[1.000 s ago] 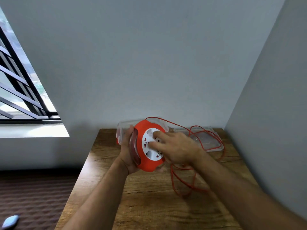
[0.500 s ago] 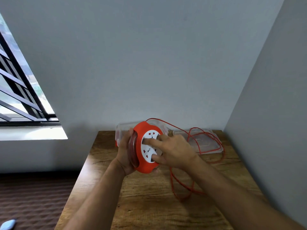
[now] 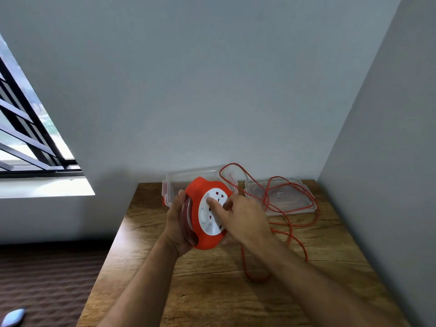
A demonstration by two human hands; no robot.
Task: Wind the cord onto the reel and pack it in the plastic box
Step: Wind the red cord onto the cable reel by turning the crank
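Both forearms reach forward over the wooden surface and meet at the orange reel, which is held up on edge above the surface, its white socket face turned toward the right hand. The left hand cups the reel from the back, palm against the rim and fingers wrapped round its far side, thumb up along the edge; it grasps the reel. The right hand comes in from the other side with its wrist bent inward, forefinger stretched onto the white face and the other fingers curled at the face's edge, so it presses and grips the front of the reel.

The orange cord hangs from under the right hand and lies in loose loops on the surface to the right of that hand. Just beyond the left hand stands the clear plastic box, open. Beyond the right hand lies the clear lid, flat on the surface, with cord loops crossing it.
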